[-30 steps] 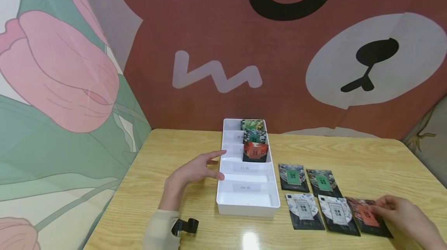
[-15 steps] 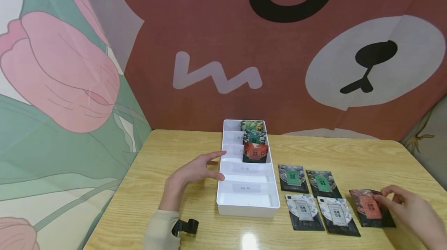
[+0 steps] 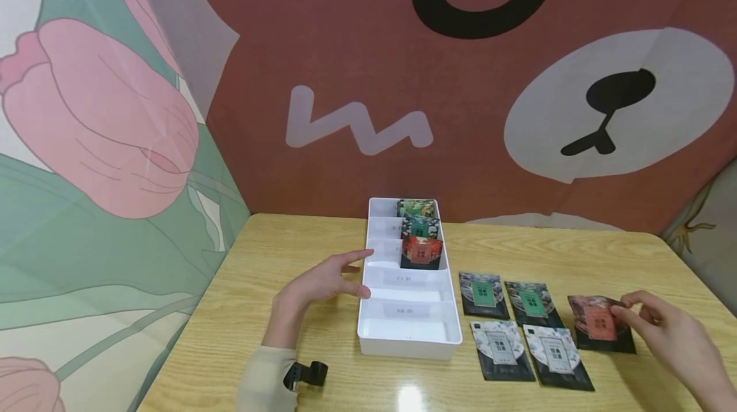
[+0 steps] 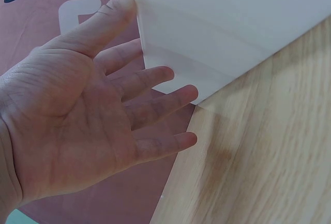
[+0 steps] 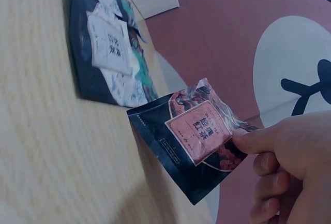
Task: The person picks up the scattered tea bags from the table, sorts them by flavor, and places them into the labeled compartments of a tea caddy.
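My right hand point(image 3: 673, 338) pinches a black-and-red tea bag sachet point(image 3: 599, 324) by its side edge, thumb on the printed face. In the right wrist view the sachet point(image 5: 191, 138) is tilted, held above the wooden table. My left hand point(image 3: 319, 281) is at the left side of a long white divided box point(image 3: 405, 349), with thumb and index finger at its rim. The left wrist view shows the other left fingers point(image 4: 160, 107) loosely extended beside the box wall point(image 4: 217, 32).
Two green-labelled sachets point(image 3: 483, 295) and two white-labelled sachets point(image 3: 502, 349) lie on the table point(image 3: 190, 361) right of the box. Green, dark teal and red sachets point(image 3: 421, 253) stand in its three rear compartments; the two front ones are bare. A printed cloth point(image 3: 345, 34) hangs behind.
My right hand has lifted the red sachet from its place beside the white-labelled ones, first drawing it right, then moving it up and back to the left. The left hand stays still.
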Action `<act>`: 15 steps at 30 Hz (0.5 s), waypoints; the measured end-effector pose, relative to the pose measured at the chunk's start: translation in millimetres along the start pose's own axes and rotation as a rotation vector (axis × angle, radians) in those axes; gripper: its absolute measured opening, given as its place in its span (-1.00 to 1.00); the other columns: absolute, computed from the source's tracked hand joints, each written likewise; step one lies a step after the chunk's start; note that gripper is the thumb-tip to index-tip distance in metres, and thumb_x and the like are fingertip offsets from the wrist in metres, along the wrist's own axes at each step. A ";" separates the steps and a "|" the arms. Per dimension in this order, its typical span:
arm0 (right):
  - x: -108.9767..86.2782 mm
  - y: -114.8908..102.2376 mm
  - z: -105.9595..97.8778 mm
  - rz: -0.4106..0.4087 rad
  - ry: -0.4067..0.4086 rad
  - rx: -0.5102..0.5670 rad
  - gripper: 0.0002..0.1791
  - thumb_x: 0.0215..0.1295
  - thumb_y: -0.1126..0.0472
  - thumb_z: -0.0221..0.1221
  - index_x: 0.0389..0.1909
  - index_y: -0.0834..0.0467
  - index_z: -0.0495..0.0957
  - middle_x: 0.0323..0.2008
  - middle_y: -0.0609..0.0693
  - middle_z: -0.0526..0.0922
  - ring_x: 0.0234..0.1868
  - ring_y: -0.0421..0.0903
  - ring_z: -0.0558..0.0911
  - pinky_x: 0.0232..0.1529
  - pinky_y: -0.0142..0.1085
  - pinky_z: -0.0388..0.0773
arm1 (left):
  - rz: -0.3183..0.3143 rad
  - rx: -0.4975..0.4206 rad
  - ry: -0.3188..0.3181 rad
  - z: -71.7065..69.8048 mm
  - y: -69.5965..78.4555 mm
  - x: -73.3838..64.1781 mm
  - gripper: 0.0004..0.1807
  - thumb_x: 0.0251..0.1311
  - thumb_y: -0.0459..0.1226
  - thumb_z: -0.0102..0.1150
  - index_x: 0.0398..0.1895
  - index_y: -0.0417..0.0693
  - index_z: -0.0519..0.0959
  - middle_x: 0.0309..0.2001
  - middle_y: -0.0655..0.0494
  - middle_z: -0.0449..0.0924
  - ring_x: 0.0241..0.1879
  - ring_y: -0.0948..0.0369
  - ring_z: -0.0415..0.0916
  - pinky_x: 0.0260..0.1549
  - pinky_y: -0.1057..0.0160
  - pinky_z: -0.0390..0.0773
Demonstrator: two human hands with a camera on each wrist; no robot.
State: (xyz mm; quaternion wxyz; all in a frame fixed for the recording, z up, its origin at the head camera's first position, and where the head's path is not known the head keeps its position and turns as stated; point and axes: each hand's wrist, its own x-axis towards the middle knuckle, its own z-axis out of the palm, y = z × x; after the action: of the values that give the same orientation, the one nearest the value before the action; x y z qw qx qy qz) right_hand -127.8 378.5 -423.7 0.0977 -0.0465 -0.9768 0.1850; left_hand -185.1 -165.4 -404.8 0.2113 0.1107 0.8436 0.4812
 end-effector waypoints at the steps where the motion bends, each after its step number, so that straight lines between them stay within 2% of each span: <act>1: 0.3 -1.8 -0.4 -0.001 0.002 0.006 -0.59 0.48 -0.08 0.08 -0.10 0.23 0.56 -0.64 -0.03 0.31 -0.66 -0.15 0.22 -0.61 -0.30 0.07 | 0.002 -0.001 -0.001 0.0 0.2 -0.1 -0.05 0.00 -0.06 0.52 0.50 0.25 0.26 0.51 0.07 0.21 0.43 -0.07 0.28 0.32 -0.13 0.35; 5: 0.7 -9.5 -2.4 -0.032 0.021 0.031 -0.61 0.49 -0.07 0.06 -0.11 0.21 0.56 -0.66 -0.01 0.30 -0.69 -0.16 0.20 -0.64 -0.29 0.06 | 0.002 -0.001 0.001 0.0 0.0 0.2 -0.05 0.00 -0.07 0.52 0.50 0.25 0.26 0.51 0.05 0.21 0.42 -0.08 0.28 0.31 -0.14 0.36; 15: 5.5 -32.7 -8.2 -0.133 0.135 0.096 -0.73 0.45 0.01 0.15 -0.16 0.16 0.58 -0.69 -0.06 0.30 -0.73 -0.21 0.18 -0.66 -0.31 0.05 | 0.002 0.005 -0.002 -0.2 -0.1 -0.2 -0.05 0.00 -0.05 0.52 0.50 0.28 0.26 0.51 0.09 0.21 0.43 -0.07 0.28 0.30 -0.13 0.37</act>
State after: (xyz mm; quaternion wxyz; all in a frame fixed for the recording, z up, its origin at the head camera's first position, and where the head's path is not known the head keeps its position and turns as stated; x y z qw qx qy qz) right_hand -133.2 351.8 -403.1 0.1773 0.0106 -0.9589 0.2213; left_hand -185.0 -165.8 -404.8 0.2114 0.1126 0.8444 0.4792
